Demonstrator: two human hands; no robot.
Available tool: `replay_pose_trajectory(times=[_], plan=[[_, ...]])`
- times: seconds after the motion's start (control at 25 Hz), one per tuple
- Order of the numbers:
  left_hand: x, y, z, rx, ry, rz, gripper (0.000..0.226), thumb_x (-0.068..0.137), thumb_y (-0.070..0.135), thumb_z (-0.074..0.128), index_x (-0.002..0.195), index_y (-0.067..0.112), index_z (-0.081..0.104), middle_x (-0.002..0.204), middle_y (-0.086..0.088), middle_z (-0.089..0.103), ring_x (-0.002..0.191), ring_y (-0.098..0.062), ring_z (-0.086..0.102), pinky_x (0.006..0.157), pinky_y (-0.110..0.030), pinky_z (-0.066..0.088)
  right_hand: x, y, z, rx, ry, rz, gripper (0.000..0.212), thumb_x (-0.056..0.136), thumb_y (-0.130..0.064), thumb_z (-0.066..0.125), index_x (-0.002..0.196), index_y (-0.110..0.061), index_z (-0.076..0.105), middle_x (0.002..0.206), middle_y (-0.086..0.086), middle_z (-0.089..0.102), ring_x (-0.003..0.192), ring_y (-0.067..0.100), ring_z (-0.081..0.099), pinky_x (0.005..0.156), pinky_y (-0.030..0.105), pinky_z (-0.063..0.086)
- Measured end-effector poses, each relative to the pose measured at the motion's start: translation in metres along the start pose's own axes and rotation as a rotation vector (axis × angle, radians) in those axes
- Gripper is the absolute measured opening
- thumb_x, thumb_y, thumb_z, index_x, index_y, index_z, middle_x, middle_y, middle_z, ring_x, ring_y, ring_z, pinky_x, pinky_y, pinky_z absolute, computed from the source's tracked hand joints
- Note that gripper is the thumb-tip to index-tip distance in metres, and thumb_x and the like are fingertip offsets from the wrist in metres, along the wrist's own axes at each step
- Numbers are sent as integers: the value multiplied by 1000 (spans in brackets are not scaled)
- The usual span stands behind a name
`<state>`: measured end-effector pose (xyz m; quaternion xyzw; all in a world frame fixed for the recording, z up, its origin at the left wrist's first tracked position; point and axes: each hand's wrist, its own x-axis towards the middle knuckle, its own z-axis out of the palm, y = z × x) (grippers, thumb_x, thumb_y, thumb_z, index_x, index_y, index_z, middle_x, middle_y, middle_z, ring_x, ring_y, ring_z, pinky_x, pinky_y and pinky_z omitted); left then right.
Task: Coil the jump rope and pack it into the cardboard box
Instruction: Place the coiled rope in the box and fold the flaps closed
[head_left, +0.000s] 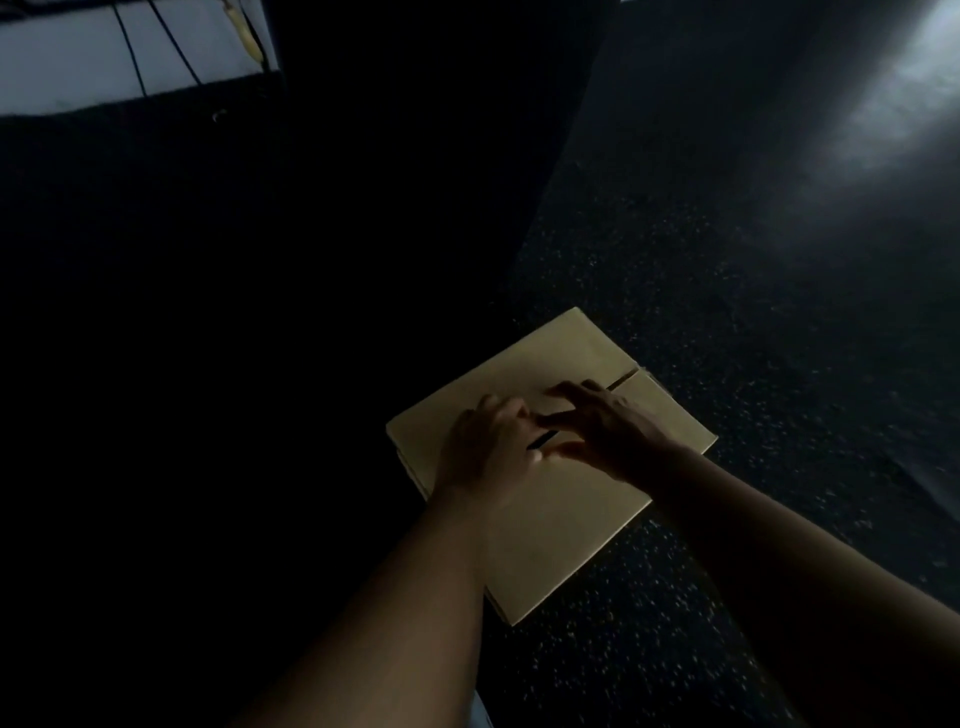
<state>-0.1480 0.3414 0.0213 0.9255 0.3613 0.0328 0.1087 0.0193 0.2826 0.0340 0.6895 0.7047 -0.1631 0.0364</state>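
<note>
The box (550, 467) lies on the dark floor (727, 312), flaps nearly shut. Both hands, left (488, 441) and right (608, 421), press flat on the seam, grasping nothing. Rope unseen, probably inside; only closing remains.

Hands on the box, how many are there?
2. The left hand and right hand both press on the closed cardboard box near its middle seam.

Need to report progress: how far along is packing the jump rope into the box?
No rope in view, so presumably packed. The cardboard box has its top flaps folded down. Left hand and right hand press along the centre seam. Left: sealing, if needed.
</note>
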Motion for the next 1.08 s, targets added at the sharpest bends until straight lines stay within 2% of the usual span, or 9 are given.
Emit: replay_pose_trajectory(times=[0.04, 0.12, 0.28, 0.4, 0.52, 0.64, 0.88, 0.96, 1.08], plan=[[0, 0, 2, -4, -3, -7, 31, 93, 34, 64, 122, 27, 69, 128, 4, 61, 122, -22, 51, 96, -39, 44, 1, 3, 2, 22, 2, -2, 47, 97, -48, 57, 144, -47, 51, 163, -2, 31, 138, 19, 37, 93, 26, 43], [0, 2, 5, 14, -12, -19, 31, 93, 35, 63, 122, 27, 68, 129, 4, 59, 123, -22, 50, 96, -39, 43, 3, 7, 6, 38, -4, -13, 46, 95, -51, 58, 141, -48, 55, 161, -2, 32, 135, 18, 38, 89, 26, 45], [3, 5, 10, 46, -48, -14, 32, 94, 34, 60, 124, 27, 66, 131, 1, 55, 124, -24, 46, 97, -40, 40, 12, 11, 10, 29, -35, -24, 46, 93, -51, 61, 139, -49, 56, 160, 1, 30, 130, 20, 38, 95, 32, 50], [4, 6, 9, 58, -75, -28, 34, 95, 34, 59, 128, 25, 63, 139, -1, 51, 129, -26, 44, 100, -41, 38, 13, 9, 13, -11, -52, -23, 47, 94, -53, 60, 140, -51, 55, 161, 0, 27, 130, 20, 38, 89, 29, 48], [-3, 3, 10, 40, -41, -31, 33, 97, 34, 55, 129, 27, 60, 139, 1, 54, 129, -24, 45, 101, -39, 37, 9, 7, 7, 40, -36, 5, 47, 92, -52, 63, 139, -45, 59, 159, -1, 31, 132, 20, 39, 96, 33, 47], [-5, 4, 9, 4, 24, -106, 29, 97, 37, 54, 124, 28, 62, 133, 2, 58, 126, -23, 49, 99, -39, 37, 6, 1, -2, 21, 25, 19, 50, 92, -49, 66, 140, -39, 57, 155, -2, 40, 133, 19, 41, 104, 38, 46], [-7, 11, -12, -88, 99, -133, 30, 95, 38, 56, 119, 24, 66, 126, 0, 62, 119, -22, 55, 97, -38, 38, -15, -9, -24, 57, 125, 24, 42, 93, -51, 62, 133, -38, 61, 138, -4, 55, 121, 16, 49, 101, 35, 46], [-7, 5, -21, -84, 140, -100, 29, 93, 38, 57, 114, 23, 69, 120, -1, 65, 113, -22, 58, 92, -38, 41, -20, -11, -31, 100, 233, 17, 34, 94, -49, 57, 124, -37, 67, 131, -7, 60, 117, 15, 52, 103, 39, 45], [-5, -3, -35, -87, 183, -79, 31, 93, 39, 53, 112, 19, 70, 115, -3, 66, 108, -23, 59, 85, -36, 41, -23, -22, -45, 177, 298, 47, 47, 91, -49, 40, 123, -31, 69, 136, -5, 63, 126, 19, 54, 107, 40, 41]])
